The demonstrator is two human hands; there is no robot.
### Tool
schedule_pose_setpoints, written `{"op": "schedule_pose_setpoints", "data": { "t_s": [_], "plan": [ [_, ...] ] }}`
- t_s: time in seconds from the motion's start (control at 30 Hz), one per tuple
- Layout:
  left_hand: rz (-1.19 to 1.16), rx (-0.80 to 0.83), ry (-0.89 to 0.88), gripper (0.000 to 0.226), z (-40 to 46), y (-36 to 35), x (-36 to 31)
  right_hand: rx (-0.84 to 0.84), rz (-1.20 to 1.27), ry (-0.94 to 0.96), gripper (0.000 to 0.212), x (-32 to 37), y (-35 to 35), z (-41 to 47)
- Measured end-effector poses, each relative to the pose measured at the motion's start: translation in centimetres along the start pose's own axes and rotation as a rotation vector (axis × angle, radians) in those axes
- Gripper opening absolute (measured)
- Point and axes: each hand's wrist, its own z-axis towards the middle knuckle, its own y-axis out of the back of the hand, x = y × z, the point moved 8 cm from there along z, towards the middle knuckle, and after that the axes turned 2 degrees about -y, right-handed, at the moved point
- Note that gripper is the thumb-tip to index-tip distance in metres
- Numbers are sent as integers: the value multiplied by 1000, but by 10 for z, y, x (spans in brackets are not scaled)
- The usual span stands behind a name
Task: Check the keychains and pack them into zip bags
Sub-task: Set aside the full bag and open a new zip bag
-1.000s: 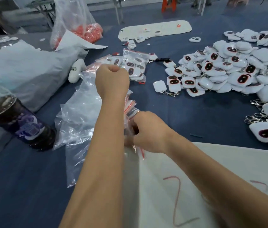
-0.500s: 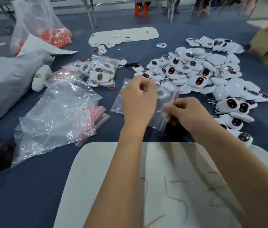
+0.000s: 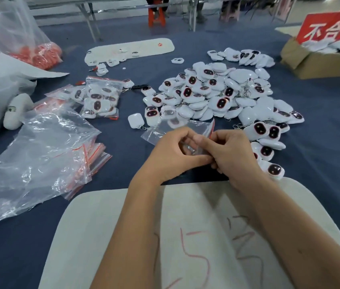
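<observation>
While both hands are meeting at the centre of the table, they're working one empty zip bag (image 3: pixel 166 130) open, prob. so a keychain can go in next. Left hand (image 3: pixel 170 156) is pinching the bag's near edge w/ thumb and curled fingers; right hand (image 3: pixel 230 155) is pinching the red-striped seal end, fingers curled in tight against the left's. Bag is lying flat-ish beyond the knuckles, clear film w/ nothing inside as far as I can tell. Can't tell if the seal is parted yet, since the fingers are hiding it.

Loose keychains (image 3: pixel 217 94), white w/ dark oval faces, are sitting in a big pile just beyond and to the right of the hands, some trailing down beside the right wrist, so within easy reach for checking. Filled zip bags (image 3: pixel 100 99) are lying to the left of the pile, set apart as done work, I'd judge. Stack of spare zip bags (image 3: pixel 46 151) is spreading out on the left, near the left forearm, handy for the next grab.

Surface is a dark blue table cloth (image 3: pixel 321 142). White board (image 3: pixel 106 236) w/ red scribbles is lying under the forearms at the near edge; a second white board (image 3: pixel 144 49) is sitting farther back w/ a few bits on it. Cardboard box (image 3: pixel 315 63) w/ a red sign is standing far right, holding more white pieces, poss. rejects. Big plastic bag of red items (image 3: pixel 39 53) is slumping far left. Beyond the table, metal table legs and an orange stool (image 3: pixel 156 15) are showing.
</observation>
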Motion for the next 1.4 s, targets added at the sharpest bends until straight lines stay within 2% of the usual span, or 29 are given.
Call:
{"op": "schedule_pose_setpoints", "data": {
  "t_s": [0.27, 0.37, 0.47, 0.53, 0.63, 0.7, 0.77, 0.83, 0.9, 0.97, 1.03, 1.1, 1.2, 1.27, 1.33, 1.4],
  "plan": [
    [-59, -55, -1, 16, -3, 6, 1, 17, 39, 108, 56, 6, -5, -3],
    [-142, -102, 24, 14, -1, 9, 4, 41, 67, 127, 52, 6, -5, -5],
    [-82, -140, 21, 14, 0, 9, 3, 74, 75, 127, 50, 6, -6, -6],
    [-22, -235, -15, 12, -1, 15, -2, 61, 60, 115, 47, 6, -4, -5],
    [-12, -403, -116, 14, -8, 32, -17, -100, -11, 106, 35, 4, 7, -6],
    [-41, -465, -201, 17, -12, 43, -28, -285, -190, 163, 28, 9, 19, -10],
    [-94, -470, -234, 16, -14, 49, -34, -413, -290, 200, 28, 13, 24, -14],
    [-173, -418, -218, 16, -13, 46, -35, -442, -323, 205, 28, 13, 25, -15],
    [-267, -358, -187, 16, -10, 37, -34, -394, -265, 184, 22, 9, 23, -11],
    [-272, -364, -183, 15, -8, 31, -38, -259, -43, 123, 17, 5, 17, -8],
    [-158, -419, -215, 15, -7, 29, -42, -131, 92, 96, 27, 4, 9, -7],
    [-32, -440, -229, 16, -6, 25, -43, -43, 63, 138, 43, 8, 1, -7],
    [130, -395, -186, 33, -6, 13, -35, -38, -55, 212, 49, 12, -2, -8],
    [198, -401, -161, 30, -6, 13, -31, -47, -100, 214, 48, 11, -1, -8],
    [219, -454, -195, 30, -8, 25, -36, -75, -146, 188, 48, 9, 2, -7],
    [227, -553, -266, 27, -15, 44, -44, -120, -82, 127, 45, 5, 6, -5]
  ]
}}
